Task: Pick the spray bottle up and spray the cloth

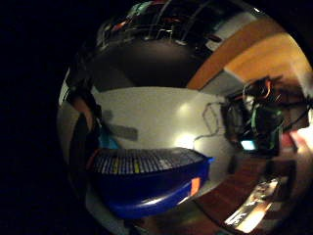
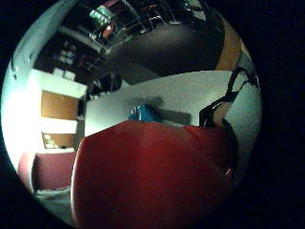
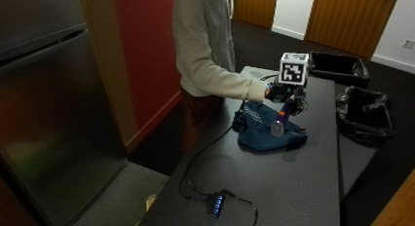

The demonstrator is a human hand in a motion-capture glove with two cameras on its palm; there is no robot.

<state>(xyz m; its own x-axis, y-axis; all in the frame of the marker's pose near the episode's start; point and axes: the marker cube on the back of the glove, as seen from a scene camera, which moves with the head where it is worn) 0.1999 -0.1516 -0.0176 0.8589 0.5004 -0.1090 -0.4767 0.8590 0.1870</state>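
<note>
In the outside view my gloved right hand [image 3: 280, 93] is curled round the top of a blue spray bottle [image 3: 279, 120] with an orange part. It holds the bottle just above a crumpled blue cloth [image 3: 264, 132] on the dark table [image 3: 292, 187]. The bottle's blue body and label [image 1: 146, 171] fill the little finger side palm view. A red surface [image 2: 152, 176], probably the bottle's head, fills the thumb side palm view, with a bit of the cloth [image 2: 143, 113] showing past it. The nozzle's direction is not clear.
A small hub with blue lights [image 3: 216, 204] and its cable lie on the table near the front. Two black bins [image 3: 363, 114] stand beside the table's far side. A tall fridge [image 3: 52, 114] stands to the left. The person stands at the table's left edge.
</note>
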